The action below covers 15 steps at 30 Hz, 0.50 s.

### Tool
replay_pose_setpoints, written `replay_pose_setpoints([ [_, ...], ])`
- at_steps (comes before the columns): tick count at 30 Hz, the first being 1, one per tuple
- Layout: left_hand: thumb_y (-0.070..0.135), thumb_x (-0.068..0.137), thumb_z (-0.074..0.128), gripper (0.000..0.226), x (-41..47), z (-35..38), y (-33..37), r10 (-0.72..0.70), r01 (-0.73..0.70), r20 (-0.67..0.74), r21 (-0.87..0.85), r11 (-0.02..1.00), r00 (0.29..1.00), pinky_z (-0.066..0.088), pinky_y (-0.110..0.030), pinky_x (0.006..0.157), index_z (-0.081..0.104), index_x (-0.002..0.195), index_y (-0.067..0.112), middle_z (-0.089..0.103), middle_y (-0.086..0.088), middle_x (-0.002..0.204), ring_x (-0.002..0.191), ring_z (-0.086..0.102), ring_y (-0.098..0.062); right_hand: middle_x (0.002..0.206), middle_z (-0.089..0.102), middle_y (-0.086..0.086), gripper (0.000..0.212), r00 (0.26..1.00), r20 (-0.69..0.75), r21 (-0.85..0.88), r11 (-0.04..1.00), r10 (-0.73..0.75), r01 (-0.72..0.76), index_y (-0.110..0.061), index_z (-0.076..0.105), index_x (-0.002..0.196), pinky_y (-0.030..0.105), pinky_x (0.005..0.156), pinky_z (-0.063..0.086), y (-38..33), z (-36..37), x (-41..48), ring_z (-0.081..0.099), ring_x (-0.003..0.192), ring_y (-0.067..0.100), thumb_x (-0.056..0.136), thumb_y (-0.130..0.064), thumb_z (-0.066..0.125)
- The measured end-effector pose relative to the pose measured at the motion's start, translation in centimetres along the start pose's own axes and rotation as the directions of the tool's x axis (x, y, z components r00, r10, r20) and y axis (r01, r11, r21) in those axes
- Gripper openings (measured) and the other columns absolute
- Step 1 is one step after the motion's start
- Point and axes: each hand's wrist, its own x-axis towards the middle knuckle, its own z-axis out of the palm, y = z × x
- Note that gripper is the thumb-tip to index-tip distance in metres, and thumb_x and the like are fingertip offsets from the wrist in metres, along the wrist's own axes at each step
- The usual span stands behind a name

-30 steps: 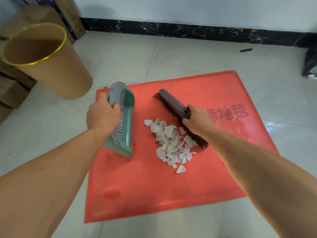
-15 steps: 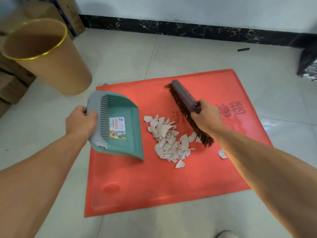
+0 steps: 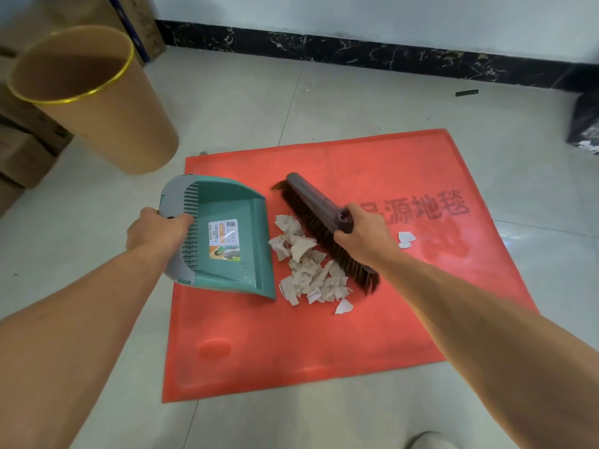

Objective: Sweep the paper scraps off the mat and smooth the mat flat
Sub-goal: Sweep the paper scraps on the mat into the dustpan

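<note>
A red mat (image 3: 324, 345) lies on the tiled floor, with a pile of white paper scraps (image 3: 308, 267) near its middle. My left hand (image 3: 155, 231) grips the back of a green dustpan (image 3: 233, 238) lying open-side up on the mat, its lip just left of the pile. My right hand (image 3: 363, 238) grips a dark hand brush (image 3: 314, 209), whose bristles touch the right side of the pile. One stray scrap (image 3: 405, 238) lies on the mat to the right of my right hand.
A tan bin with a yellow rim (image 3: 94, 98) stands beyond the mat's far left corner. Cardboard boxes (image 3: 22, 147) sit at the left. A black bag (image 3: 583, 124) is at the far right, and a small dark object (image 3: 466, 93) lies near the wall.
The dustpan has turned from on edge to open-side up with its lip by the scraps. The brush lifted off the pile, then came back down against its right side.
</note>
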Motion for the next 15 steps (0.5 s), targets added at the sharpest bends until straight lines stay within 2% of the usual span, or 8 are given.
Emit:
replay_pose_setpoints([
  [3, 0.045, 0.082, 0.065, 0.058, 0.2, 0.0, -0.1, 0.014, -0.014, 0.004, 0.050, 0.999, 1.000, 0.047, -0.041, 0.073, 0.049, 0.123, 0.007, 0.058, -0.017, 0.119, 0.100, 0.058, -0.038, 0.092, 0.064, 0.011, 0.024, 0.996, -0.086, -0.007, 1.000, -0.014, 0.013, -0.015, 0.053, 0.108, 0.045, 0.068, 0.057, 0.4, -1.6, 0.0, 0.063, 0.077, 0.029, 0.086, -0.020, 0.061],
  [6, 0.042, 0.082, 0.066, 0.059, 0.2, 0.1, 0.1, 0.023, -0.023, -0.006, 0.061, 0.998, 1.000, 0.045, -0.041, 0.073, 0.048, 0.125, 0.005, 0.056, -0.019, 0.122, 0.105, 0.057, -0.039, 0.090, 0.062, 0.008, 0.025, 0.982, -0.189, 0.013, 1.000, 0.030, -0.028, -0.012, 0.055, 0.109, 0.038, 0.066, 0.054, 1.6, -3.7, 0.1, 0.061, 0.075, 0.028, 0.085, -0.018, 0.062],
  [10, 0.035, 0.085, 0.066, 0.056, 0.1, 0.6, -0.1, 0.015, -0.013, -0.035, 0.066, 0.998, 0.999, 0.043, -0.042, 0.074, 0.046, 0.127, 0.004, 0.052, -0.020, 0.126, 0.109, 0.055, -0.041, 0.088, 0.057, 0.008, 0.027, 0.926, -0.331, 0.011, 0.982, 0.182, -0.189, -0.015, 0.055, 0.108, 0.038, 0.072, 0.054, 4.4, -6.2, -0.5, 0.061, 0.082, 0.032, 0.082, -0.019, 0.059],
  [15, 0.036, 0.088, 0.063, 0.054, -0.1, 1.1, -0.4, -0.005, 0.007, -0.050, 0.043, 0.999, 0.999, 0.048, -0.048, 0.082, 0.044, 0.129, 0.007, 0.046, -0.020, 0.128, 0.109, 0.055, -0.042, 0.094, 0.060, 0.016, 0.026, 0.860, -0.383, -0.005, 0.931, 0.336, -0.365, -0.011, 0.053, 0.111, 0.044, 0.075, 0.053, 8.7, -7.8, -2.4, 0.060, 0.087, 0.038, 0.086, -0.018, 0.057],
])
